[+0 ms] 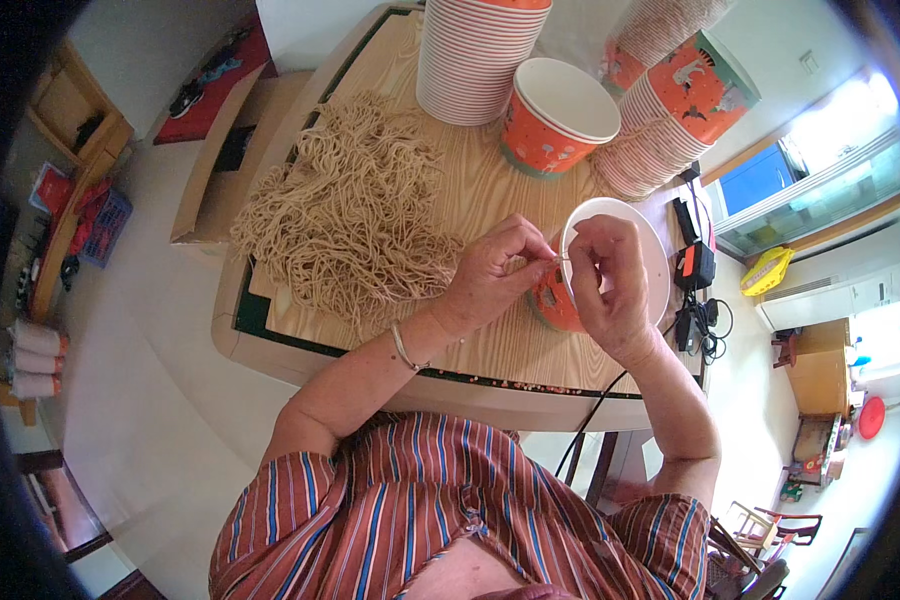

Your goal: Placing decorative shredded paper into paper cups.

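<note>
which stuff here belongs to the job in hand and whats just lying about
Seems part of the job:
- strand pinched in the left hand
- orange tub at the right hand
- pile of cord
- stacked tubs, probably

Seems just lying about:
- black cables
- cardboard box
- shoes

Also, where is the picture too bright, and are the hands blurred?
In the head view, glare whitens part of the window at right; the left hand and right hand look fairly sharp there; same view, corners go black.
</note>
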Motion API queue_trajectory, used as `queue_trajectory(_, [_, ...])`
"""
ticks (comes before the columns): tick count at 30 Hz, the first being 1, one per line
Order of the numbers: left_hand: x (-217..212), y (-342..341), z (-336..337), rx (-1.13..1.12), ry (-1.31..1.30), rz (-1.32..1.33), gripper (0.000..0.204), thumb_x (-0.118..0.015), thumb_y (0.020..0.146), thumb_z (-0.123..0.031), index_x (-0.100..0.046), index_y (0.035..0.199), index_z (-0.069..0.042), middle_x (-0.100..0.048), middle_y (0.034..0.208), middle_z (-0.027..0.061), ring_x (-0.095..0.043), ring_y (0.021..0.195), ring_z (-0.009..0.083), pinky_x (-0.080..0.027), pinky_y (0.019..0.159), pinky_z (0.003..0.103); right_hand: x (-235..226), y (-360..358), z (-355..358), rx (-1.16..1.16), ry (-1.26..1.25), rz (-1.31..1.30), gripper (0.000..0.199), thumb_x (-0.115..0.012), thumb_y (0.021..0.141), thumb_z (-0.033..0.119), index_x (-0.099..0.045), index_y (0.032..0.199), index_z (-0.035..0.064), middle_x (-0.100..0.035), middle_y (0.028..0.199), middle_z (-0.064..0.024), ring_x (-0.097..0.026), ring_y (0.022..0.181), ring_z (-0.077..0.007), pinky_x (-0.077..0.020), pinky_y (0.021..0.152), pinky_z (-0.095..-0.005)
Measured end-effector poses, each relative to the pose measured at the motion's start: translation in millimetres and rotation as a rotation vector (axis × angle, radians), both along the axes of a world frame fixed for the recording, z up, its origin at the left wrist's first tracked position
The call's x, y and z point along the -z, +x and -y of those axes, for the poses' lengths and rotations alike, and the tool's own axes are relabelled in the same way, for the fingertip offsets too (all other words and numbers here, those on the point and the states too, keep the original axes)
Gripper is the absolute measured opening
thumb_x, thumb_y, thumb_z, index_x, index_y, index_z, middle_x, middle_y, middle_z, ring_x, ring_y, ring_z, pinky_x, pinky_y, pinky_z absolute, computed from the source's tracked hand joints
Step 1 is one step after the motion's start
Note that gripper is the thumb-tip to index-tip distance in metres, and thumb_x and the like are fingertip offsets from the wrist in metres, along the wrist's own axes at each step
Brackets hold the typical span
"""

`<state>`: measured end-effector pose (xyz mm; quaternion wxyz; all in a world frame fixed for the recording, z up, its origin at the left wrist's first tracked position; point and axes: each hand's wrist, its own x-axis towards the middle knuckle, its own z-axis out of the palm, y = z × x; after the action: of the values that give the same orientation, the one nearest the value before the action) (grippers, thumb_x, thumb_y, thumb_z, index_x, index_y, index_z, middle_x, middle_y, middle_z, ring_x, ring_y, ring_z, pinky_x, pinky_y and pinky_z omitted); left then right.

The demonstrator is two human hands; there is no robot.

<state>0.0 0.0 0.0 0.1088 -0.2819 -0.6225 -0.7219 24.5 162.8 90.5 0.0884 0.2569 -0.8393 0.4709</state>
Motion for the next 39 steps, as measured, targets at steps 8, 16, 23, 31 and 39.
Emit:
queue_trajectory(8, [1, 6, -2, 0.017, 0.012, 0.166, 0.007, -0.066, 0.09, -0.006, -0.061, 0.094, -0.003, -0.057, 0.09, 0.0019, -0.054, 0.084, 0.0102, -0.043, 0.074, 0.024, 0, -5, 3, -0.004, 0.039, -0.048, 0.031, -0.056, 0.089, -0.003, -0.045, 0.118, 0.003, -0.056, 0.081, -0.0062, -0.052, 0.068, -0.0083, -0.0442, 0.056, -0.0246])
queue_trajectory(16, [-5, 3, 15, -0.048, -0.24, 0.263, 0.013, -0.063, 0.092, -0.006, -0.062, 0.104, -0.003, -0.059, 0.094, 0.002, -0.056, 0.082, 0.0093, -0.049, 0.076, 0.024, -2, -2, -2, 0.041, 0.034, 0.026, 0.027, -0.052, 0.09, -0.003, -0.047, 0.116, 0.0032, -0.056, 0.08, -0.0039, -0.049, 0.063, -0.0073, -0.0414, 0.055, -0.0236])
queue_trajectory(23, [-40, -5, 29, 0.034, -0.193, -0.068, 0.024, -0.065, 0.091, -0.007, -0.066, 0.115, -0.008, -0.058, 0.097, 0.0031, -0.058, 0.088, 0.0117, -0.05, 0.077, 0.026, 3, -3, -6, 0.032, -0.056, 0.029, 0.026, -0.051, 0.091, -0.003, -0.047, 0.115, 0.0025, -0.055, 0.081, -0.0043, -0.052, 0.068, -0.0074, -0.0426, 0.058, -0.0232])
queue_trajectory(31, [-42, -21, 27, 0.037, -0.397, -0.393, 0.019, -0.076, 0.078, -0.01, -0.07, 0.096, -0.01, -0.056, 0.094, 0.0048, -0.059, 0.092, 0.0199, -0.05, 0.08, 0.032, -4, -1, -8, 0.012, -0.062, 0.017, 0.026, -0.051, 0.09, -0.004, -0.048, 0.115, 0.0031, -0.054, 0.08, -0.0039, -0.052, 0.07, -0.0068, -0.0422, 0.057, -0.0227])
queue_trajectory(39, [-47, -31, 21, -0.069, -0.53, -0.74, 0.017, -0.076, 0.072, -0.015, -0.067, 0.086, -0.012, -0.062, 0.094, 0.0007, -0.058, 0.102, 0.02, -0.045, 0.093, 0.04, -16, -1, -12, -0.022, -0.004, -0.014, 0.022, -0.051, 0.088, -0.005, -0.054, 0.109, 0.0018, -0.057, 0.081, -0.0051, -0.054, 0.07, -0.0082, -0.045, 0.06, -0.0243])
